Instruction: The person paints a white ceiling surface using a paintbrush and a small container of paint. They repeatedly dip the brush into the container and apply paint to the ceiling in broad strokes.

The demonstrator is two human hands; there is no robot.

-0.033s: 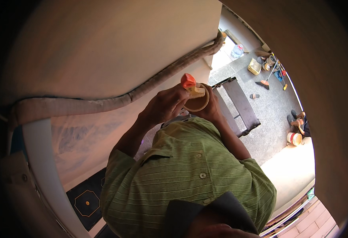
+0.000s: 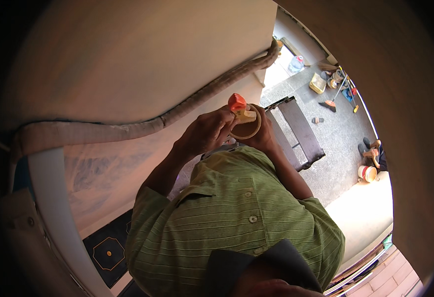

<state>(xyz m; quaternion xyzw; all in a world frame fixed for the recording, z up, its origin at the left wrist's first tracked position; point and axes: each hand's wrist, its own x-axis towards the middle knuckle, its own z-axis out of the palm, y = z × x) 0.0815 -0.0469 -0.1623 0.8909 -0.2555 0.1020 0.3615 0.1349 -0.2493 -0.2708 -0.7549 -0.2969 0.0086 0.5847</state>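
Fingers of my left hand (image 2: 208,129) are closed on a paintbrush with a red handle (image 2: 236,102) and a flat yellowish lower part. The brush lies tilted over the mouth of a round, pale yellow-brown pot (image 2: 248,134), its lower end at the opening. My right hand (image 2: 263,129) wraps round the far right side of that pot and keeps it tilted in front of my chest. How much is inside the pot I cannot tell.
A thick wrapped pipe (image 2: 127,131) runs along the wall close to my left. Below on the right stands a dark slatted bench (image 2: 301,131). A broom (image 2: 328,105), a yellowish basin (image 2: 318,83) and a white-and-red bucket (image 2: 367,173) beside a seated person (image 2: 377,151) are on the floor.
The brush and my left hand have shifted very slightly to the right. The pot has barely moved.
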